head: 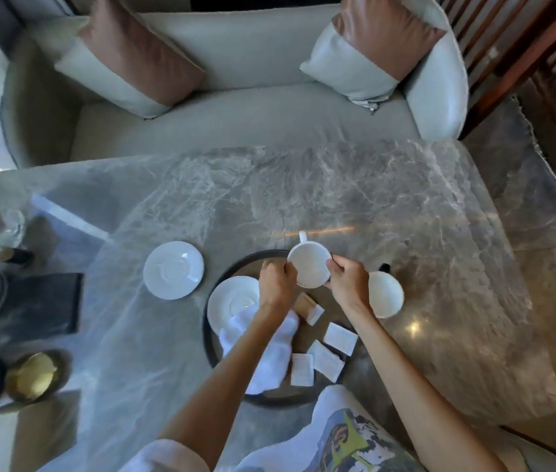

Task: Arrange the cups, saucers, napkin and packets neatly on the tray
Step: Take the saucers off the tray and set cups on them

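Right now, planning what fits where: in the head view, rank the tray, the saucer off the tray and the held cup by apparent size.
1. tray, clearly largest
2. saucer on the table
3. cup, held by left hand and right hand; raised nearer the camera, so truly smaller still.

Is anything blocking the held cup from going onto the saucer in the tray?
Partly. The napkin drapes over the near edge of the saucer, and the left hand hangs over its right side; its centre looks bare.

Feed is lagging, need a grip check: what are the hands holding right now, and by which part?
Both hands hold one white cup by its rim: left hand on the left side, right hand on the right. Its handle points away, untouched.
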